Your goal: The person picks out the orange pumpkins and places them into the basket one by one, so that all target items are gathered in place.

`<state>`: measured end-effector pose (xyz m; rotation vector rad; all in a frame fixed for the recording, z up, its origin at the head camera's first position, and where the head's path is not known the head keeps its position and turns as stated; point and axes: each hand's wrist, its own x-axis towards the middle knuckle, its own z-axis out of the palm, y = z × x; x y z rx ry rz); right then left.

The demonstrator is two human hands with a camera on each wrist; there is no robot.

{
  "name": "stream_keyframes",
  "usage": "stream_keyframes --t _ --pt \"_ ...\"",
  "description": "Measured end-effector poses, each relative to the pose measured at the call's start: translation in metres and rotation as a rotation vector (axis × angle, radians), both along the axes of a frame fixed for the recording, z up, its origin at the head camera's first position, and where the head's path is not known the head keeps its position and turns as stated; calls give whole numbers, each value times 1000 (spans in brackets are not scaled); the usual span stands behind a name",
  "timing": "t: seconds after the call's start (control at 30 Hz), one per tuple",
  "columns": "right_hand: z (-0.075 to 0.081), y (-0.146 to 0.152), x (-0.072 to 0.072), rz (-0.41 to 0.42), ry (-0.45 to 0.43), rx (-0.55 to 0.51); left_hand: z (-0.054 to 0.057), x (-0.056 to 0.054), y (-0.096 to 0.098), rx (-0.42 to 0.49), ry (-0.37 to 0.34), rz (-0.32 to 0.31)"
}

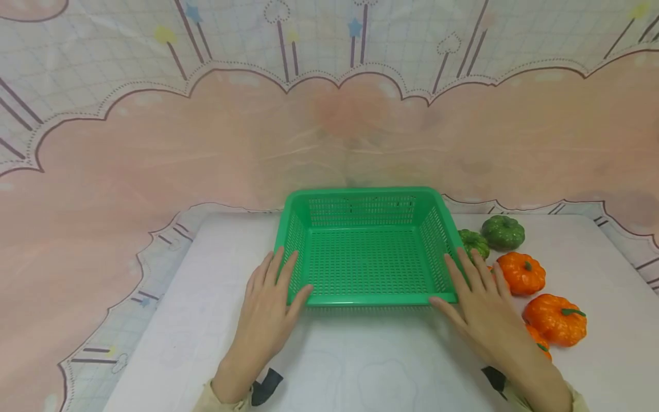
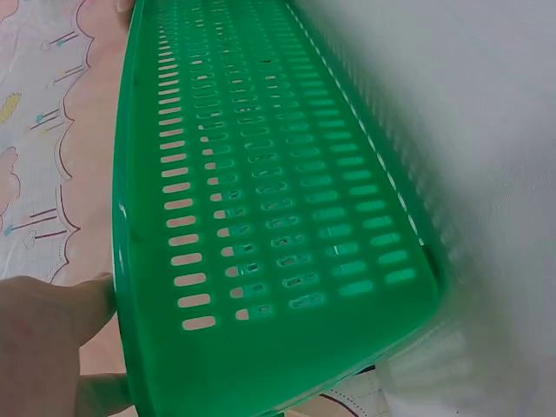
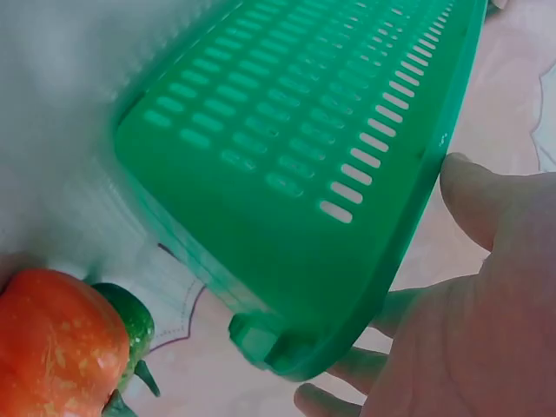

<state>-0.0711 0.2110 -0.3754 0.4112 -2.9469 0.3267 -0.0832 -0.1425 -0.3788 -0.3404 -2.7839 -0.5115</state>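
Note:
A green plastic basket (image 1: pixel 368 298) with slotted sides sits on the white table, and nothing lies inside it. My left hand (image 1: pixel 269 309) rests on its near left corner, fingers spread along the rim. At the near right corner my right hand (image 1: pixel 486 315) touches the rim in the same way, its fingers straight. In the right wrist view, the thumb and fingers of the right hand (image 3: pixel 473 295) lie against the basket's rim (image 3: pixel 417 217). The left wrist view shows the left hand (image 2: pixel 43 347) at the rim's edge.
To the basket's right lie small pumpkins: a dark green one (image 1: pixel 503 233), a lighter green one (image 1: pixel 475 242) and several orange ones (image 1: pixel 556 320), some partly hidden by the right hand. A patterned cloth (image 1: pixel 154 143) hangs behind the white table (image 1: pixel 370 366).

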Motion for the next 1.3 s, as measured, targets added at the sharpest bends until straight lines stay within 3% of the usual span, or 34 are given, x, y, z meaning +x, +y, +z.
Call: stream_keyframes --t 0.77,1.0,1.3 --pt "-4 21 6 10 66 17 1 -9 -5 112 -5 52" --pt "-9 27 2 21 68 44 -2 -14 -8 141 27 60" --pt "-11 33 -4 29 73 19 -5 -17 -13 220 4 66"
